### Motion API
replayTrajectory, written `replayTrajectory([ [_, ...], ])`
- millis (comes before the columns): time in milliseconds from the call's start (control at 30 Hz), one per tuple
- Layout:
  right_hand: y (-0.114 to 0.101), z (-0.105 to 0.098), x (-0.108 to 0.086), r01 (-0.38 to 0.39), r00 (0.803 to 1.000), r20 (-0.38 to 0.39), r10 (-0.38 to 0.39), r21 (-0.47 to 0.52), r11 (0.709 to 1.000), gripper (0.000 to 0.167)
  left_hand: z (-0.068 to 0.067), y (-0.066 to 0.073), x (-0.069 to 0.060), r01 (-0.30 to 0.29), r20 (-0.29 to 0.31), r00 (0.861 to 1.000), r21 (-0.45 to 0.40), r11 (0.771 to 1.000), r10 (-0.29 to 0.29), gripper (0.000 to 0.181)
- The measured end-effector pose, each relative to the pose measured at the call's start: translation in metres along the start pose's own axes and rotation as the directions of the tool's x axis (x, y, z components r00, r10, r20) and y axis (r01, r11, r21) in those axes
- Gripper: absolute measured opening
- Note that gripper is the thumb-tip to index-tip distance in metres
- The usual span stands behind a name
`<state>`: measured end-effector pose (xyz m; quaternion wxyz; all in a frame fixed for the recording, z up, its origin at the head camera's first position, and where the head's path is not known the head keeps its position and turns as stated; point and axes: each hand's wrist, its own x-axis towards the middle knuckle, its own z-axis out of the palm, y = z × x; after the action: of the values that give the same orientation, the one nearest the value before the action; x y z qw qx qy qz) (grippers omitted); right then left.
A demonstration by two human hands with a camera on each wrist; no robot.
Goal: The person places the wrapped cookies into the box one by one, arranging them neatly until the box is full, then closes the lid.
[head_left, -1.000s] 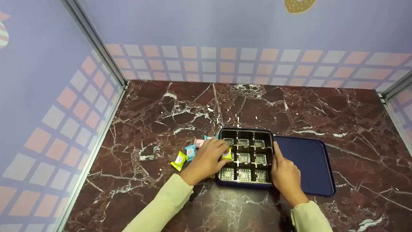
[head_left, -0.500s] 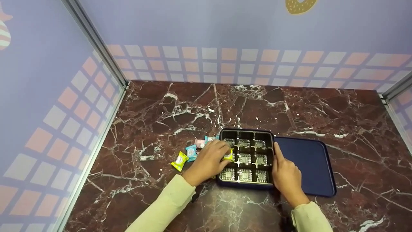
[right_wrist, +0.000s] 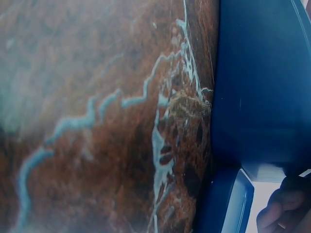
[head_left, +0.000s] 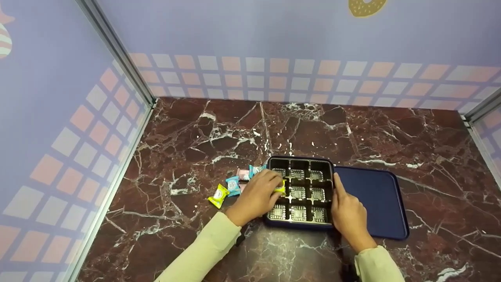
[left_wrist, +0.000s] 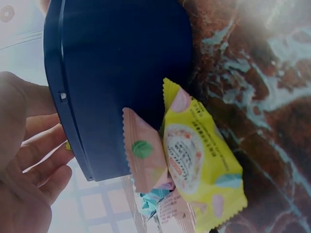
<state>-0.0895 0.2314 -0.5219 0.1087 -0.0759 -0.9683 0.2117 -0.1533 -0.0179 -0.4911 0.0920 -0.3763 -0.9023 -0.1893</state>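
My left hand pinches a yellow-wrapped candy over the middle-left compartment of a dark blue box. Only a yellow edge of that candy shows between the fingers in the left wrist view. Along the box's right wall lies my right hand, its index finger straight against the rim. The right wrist view catches just a few of its fingertips beside the blue wall. More wrapped candies lie left of the box: a yellow one, a blue one, a pink one and another blue one.
A flat dark blue lid lies right of the box, partly behind my right hand. Beside the box wall, the left wrist view shows a yellow candy and a pink one. Patterned panels border the marbled table.
My left hand has shifted slightly right with the yellow candy, farther over the compartment. More of the candies behind it now show. The right hand stays against the box.
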Motion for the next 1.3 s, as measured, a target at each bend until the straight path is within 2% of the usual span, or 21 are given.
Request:
replayTrajectory([
  [300, 0.001, 0.001, -0.001, -0.002, 1.0, 0.003, 0.002, 0.008, 1.0, 0.046, 0.006, 0.001, -0.001, 0.016, 0.009, 1.0, -0.036, 0.999, -0.015, 0.011],
  [633, 0.002, 0.002, -0.002, 0.001, 1.0, 0.004, -0.001, 0.006, 1.0, 0.046, 0.01, 0.0, -0.001, 0.011, -0.016, 1.0, -0.007, 1.0, -0.011, 0.014],
  [967, 0.001, 0.0, 0.0, -0.002, 1.0, -0.004, 0.002, 0.008, 1.0, 0.045, 0.011, 0.001, -0.001, 0.029, -0.006, 1.0, 0.015, 0.999, -0.029, 0.006],
  [1300, 0.001, 0.001, -0.001, -0.009, 1.0, 0.007, 0.009, 0.003, 1.0, 0.046, 0.01, 0.001, -0.002, 0.046, 0.026, 0.999, -0.017, 0.999, -0.045, 0.012],
])
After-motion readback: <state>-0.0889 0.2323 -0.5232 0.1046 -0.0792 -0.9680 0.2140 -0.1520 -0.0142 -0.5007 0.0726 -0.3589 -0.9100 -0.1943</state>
